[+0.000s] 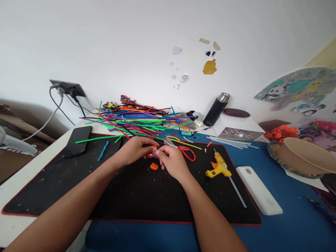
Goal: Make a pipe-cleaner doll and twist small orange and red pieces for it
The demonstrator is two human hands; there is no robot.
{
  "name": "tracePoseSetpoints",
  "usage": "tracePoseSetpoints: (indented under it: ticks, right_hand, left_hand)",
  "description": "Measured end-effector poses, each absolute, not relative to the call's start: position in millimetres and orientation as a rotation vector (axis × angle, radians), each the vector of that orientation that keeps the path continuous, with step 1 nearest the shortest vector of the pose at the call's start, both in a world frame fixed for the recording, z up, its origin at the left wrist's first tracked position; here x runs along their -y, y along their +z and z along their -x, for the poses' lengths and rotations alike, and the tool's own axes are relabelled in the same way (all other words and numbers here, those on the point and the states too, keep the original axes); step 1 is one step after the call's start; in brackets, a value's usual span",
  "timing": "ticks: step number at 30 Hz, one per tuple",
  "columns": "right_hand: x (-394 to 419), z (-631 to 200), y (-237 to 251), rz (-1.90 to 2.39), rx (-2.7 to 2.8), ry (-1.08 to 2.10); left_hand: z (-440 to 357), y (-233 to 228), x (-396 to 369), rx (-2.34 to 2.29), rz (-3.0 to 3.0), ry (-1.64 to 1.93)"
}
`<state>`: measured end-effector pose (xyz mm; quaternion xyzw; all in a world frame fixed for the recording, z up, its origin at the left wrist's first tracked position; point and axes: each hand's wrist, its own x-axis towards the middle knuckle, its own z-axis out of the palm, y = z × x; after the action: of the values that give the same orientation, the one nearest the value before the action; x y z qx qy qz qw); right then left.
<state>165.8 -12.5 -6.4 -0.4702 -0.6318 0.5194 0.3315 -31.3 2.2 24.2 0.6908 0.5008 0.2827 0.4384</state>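
L hand (136, 149) & R hand (173, 161) meet over mat (147, 199), fingers of both nearly closed, tips pinching small orange bit (155, 152) btwn them; exact grip partly hidden. Orange pc (154, 166) lies on mat just below, near R fingertips. Scissors (181, 148), red handles, just beyond R hand. Yellow glue gun (221, 168) on mat to R, w/ clear stick (237, 191) out the back. Pipe cleaners (141, 119) heaped behind hands. Phone (78, 140) far L; pwr bank (259, 191) just R of mat.
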Motion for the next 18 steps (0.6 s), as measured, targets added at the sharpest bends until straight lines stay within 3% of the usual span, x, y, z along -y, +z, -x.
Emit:
tracePoseSetpoints:
  ticks: [10,18]
  right_hand:
    - [10,-168,1,1.127,1.425,1.347]
    - [13,-164,-2,1.148,1.469,1.326]
  left_hand:
    - [18,20,1,-1.009,-1.275,1.053]
    - [10,15,3,-1.044,-1.301,1.17]
